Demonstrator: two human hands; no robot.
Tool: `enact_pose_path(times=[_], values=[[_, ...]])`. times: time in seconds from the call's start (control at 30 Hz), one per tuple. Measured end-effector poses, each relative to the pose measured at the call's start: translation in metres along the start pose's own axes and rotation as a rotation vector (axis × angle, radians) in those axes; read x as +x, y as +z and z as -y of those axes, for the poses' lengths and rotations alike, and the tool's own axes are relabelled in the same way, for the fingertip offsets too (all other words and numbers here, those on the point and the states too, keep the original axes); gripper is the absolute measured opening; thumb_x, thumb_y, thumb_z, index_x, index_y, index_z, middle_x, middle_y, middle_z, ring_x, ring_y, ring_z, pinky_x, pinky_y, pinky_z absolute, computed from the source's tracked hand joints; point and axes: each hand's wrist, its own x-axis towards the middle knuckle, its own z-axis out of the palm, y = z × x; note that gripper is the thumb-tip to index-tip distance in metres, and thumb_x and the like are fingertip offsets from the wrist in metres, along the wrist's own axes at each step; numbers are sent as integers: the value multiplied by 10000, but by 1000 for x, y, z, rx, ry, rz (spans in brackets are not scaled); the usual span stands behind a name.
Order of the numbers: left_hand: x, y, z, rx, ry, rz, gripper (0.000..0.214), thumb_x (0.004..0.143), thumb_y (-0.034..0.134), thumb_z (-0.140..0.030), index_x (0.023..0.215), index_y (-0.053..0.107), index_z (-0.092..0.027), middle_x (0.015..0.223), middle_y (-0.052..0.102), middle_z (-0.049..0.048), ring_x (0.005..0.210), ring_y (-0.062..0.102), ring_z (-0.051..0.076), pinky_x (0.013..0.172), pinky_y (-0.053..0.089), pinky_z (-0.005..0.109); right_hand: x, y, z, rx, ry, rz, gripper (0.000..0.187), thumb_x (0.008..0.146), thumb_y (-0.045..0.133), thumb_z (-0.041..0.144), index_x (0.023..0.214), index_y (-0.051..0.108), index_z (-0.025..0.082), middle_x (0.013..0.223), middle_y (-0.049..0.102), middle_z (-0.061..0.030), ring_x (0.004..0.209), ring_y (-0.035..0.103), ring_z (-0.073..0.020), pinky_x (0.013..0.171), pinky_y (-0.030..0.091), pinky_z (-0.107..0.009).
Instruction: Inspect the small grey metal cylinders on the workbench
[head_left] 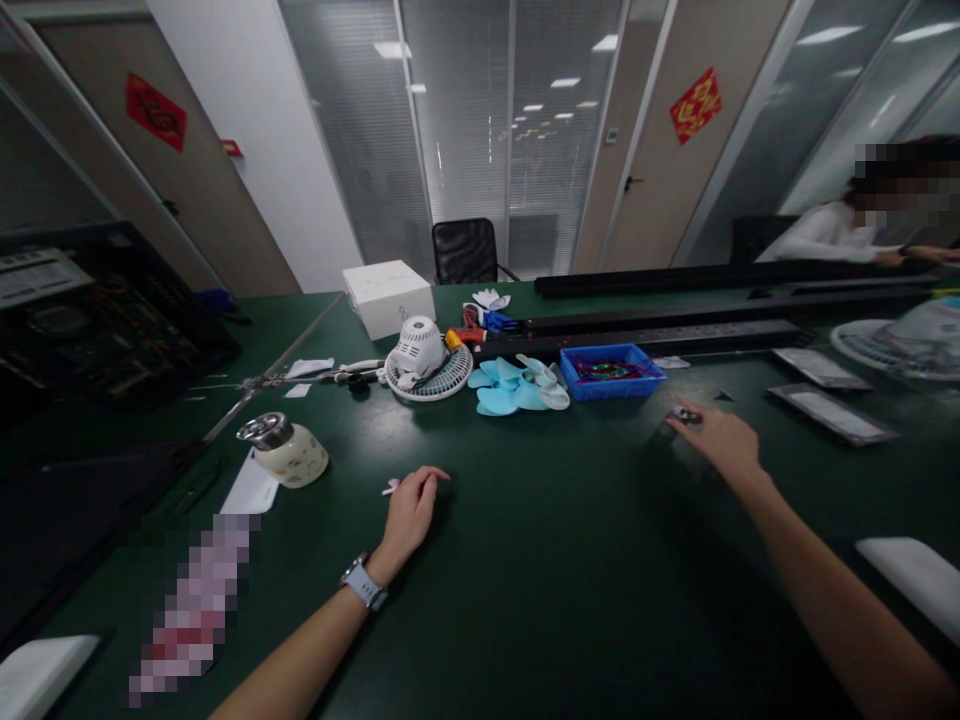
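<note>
My left hand [411, 508], with a watch on its wrist, is loosely closed low over the green table [525, 560]. A small pink-and-white piece [391, 487] sticks out from the hand's left side; its kind is not clear. Further right, my right hand [720, 440] pinches a small clear bag [684, 416] with what look like dark and shiny bits in it, blurred. Beyond my hands lie light-blue fan blades [517, 384] and a blue tray [613, 372] of coloured wires or small parts. Left of these rests a white fan head in its round grille [424, 362].
A cream jar with a metal lid [289, 452] stands at left, near an opened dark electronic panel [90, 310]. A white box [388, 296], gloves [495, 318] and long black bars [660, 325] line the far side. A person in white [825, 228] sits at right.
</note>
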Motion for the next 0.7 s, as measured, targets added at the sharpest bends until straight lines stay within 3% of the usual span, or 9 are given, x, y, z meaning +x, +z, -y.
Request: enact_pose_path(times=[0.13,0.23,0.3,0.37,0.53,0.63,0.7], values=[[0,0,-1,15,-3,2,361,918,335,-349,931,664,-202,743,626,9,708,585,174,646,406,271,1,-8,-11,-12,-57,-86,628,842,534,519,1361,490,168,1040,681,-215,865,644,-335,700,441,-396],[0,0,0,21,-1,3,362,917,337,-351,933,666,-203,747,630,11,711,586,176,644,406,270,-3,-15,-29,45,-74,-182,787,766,606,591,1405,428,168,1174,635,-208,1004,615,-351,810,452,-427],[1,0,1,22,0,5,363,916,337,-351,936,668,-204,741,629,11,705,585,176,637,405,268,-9,-18,-45,163,-14,-164,876,702,666,598,1427,399,184,1246,602,-189,1091,586,-354,856,465,-436],[1,0,1,26,0,9,363,916,337,-348,939,670,-204,736,629,10,699,584,175,632,404,266,-19,-15,-63,322,54,-61,911,657,728,528,1431,394,182,1242,610,-175,1116,583,-344,868,489,-426],[1,0,-1,33,10,10,359,911,345,-347,927,673,-202,727,632,9,696,587,175,629,408,266,-46,11,-92,706,103,142,705,608,753,412,1256,569,205,984,720,-128,966,667,-334,819,550,-430],[1,0,-2,28,10,9,362,909,341,-346,926,671,-199,718,626,9,703,589,178,626,407,267,-53,25,-97,759,101,102,522,559,746,491,1008,677,234,938,733,-105,896,686,-336,814,547,-471],[0,0,-1,25,6,7,364,909,339,-348,927,670,-198,709,618,8,703,590,179,621,406,266,-53,30,-92,680,82,32,482,557,721,552,913,696,228,900,739,-93,851,695,-319,772,557,-455]])
